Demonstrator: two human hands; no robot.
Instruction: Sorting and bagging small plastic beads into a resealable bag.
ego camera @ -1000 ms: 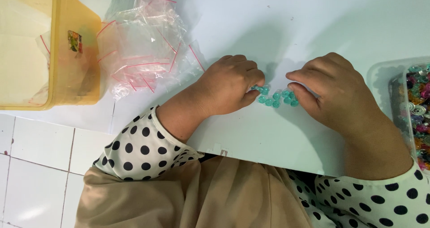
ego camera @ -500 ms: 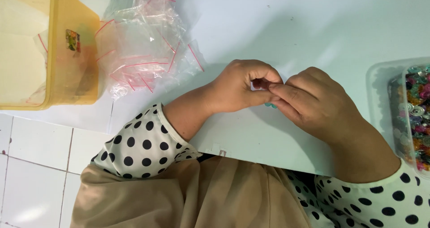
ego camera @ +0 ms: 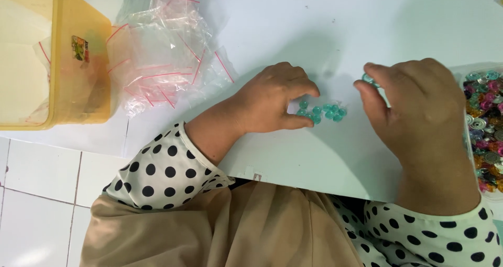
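Teal beads [ego camera: 320,112] lie in a loose cluster on the white table [ego camera: 293,31], between your two hands. Your left hand [ego camera: 267,102] rests on the surface with thumb and forefinger curled around the cluster's left edge, touching the nearest beads but gripping none that can be seen. Your right hand [ego camera: 414,104] is raised just beside the cluster, its fingertips pinched on a single teal bead [ego camera: 368,78].

The risk, as it looks from here, is rolling: the beads appear round and the tabletop smooth, so a nudge from either hand could scatter the group toward the near table edge and the tiled floor [ego camera: 36,193] below. The pinched bead is small against your fingertips; a slight slackening would likely drop it, and it might bounce into the clear tray of mixed coloured beads [ego camera: 484,131] at your right, where it would be hard to pick out. Clear zip bags [ego camera: 157,52] and a yellow tub [ego camera: 78,62] sit well apart, to your left.
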